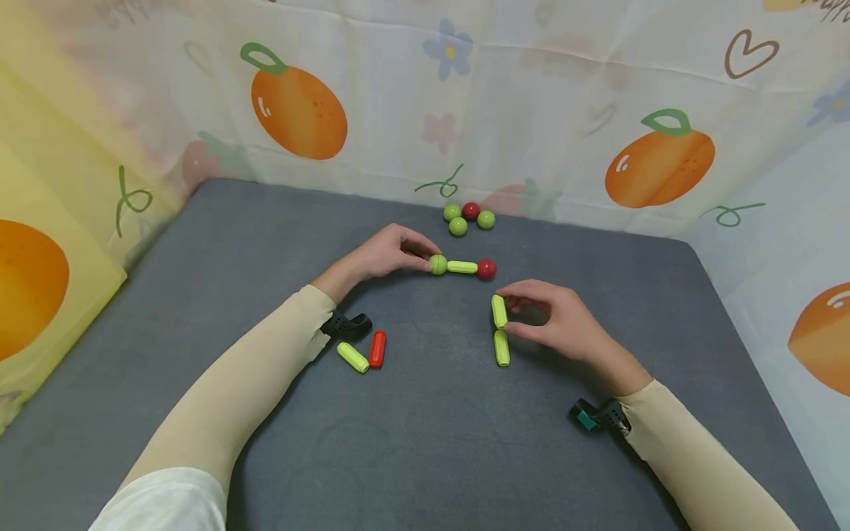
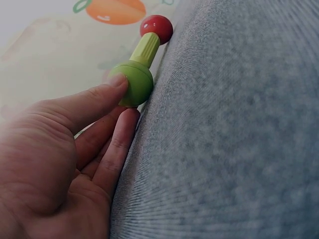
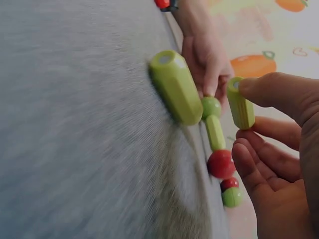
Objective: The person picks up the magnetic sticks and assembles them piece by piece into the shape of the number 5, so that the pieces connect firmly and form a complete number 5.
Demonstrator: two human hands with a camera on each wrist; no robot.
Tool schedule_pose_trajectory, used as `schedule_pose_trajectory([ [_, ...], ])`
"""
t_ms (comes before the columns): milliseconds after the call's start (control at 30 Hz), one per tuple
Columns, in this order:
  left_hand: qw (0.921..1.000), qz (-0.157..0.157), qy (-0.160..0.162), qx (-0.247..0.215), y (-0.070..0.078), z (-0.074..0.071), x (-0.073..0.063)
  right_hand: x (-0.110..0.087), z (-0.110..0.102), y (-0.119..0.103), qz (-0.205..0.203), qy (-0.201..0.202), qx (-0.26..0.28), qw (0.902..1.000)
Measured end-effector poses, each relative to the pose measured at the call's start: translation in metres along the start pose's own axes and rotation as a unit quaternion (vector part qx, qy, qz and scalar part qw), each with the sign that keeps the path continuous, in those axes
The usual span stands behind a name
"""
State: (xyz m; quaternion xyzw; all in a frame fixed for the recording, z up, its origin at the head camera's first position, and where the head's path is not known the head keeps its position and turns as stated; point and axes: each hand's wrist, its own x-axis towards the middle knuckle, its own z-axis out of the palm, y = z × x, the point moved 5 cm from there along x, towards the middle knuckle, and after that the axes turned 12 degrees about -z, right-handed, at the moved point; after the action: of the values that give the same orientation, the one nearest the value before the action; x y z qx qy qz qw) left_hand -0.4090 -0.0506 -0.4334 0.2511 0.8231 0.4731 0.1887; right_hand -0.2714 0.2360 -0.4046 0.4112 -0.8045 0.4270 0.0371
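Note:
My left hand (image 1: 393, 252) pinches a green ball (image 2: 134, 82) between thumb and fingers. That ball is joined by a yellow-green rod (image 1: 462, 267) to a red ball (image 1: 487, 269), making a dumbbell shape close to the grey table. In my right hand (image 1: 554, 316) a second yellow-green rod (image 3: 240, 104) is held by its ends between thumb and fingertips, with a small silvery disc showing in its end. Another yellow-green rod (image 3: 177, 87) lies on the table just below that hand, nearer the body.
Beside the left wrist lie one more yellow-green rod (image 1: 353, 357) and a red rod (image 1: 377, 349). Toward the back edge sit several loose balls, green (image 1: 458, 226) and red (image 1: 471, 211). A fruit-printed cloth (image 1: 531, 110) hangs behind the grey table (image 1: 425, 457).

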Motion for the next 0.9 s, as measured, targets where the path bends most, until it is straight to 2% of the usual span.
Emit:
schedule_pose_trajectory([
  [200, 1.0000, -0.002, -0.002, -0.007, 0.000, 0.001, 0.000, 0.018, 0.009, 0.000, 0.005, -0.003, 0.020, 0.9998],
  [900, 0.9999, 0.002, -0.009, -0.003, 0.002, 0.000, -0.001, 0.058, 0.015, 0.004, -0.001, -0.015, 0.012, 0.9998],
])
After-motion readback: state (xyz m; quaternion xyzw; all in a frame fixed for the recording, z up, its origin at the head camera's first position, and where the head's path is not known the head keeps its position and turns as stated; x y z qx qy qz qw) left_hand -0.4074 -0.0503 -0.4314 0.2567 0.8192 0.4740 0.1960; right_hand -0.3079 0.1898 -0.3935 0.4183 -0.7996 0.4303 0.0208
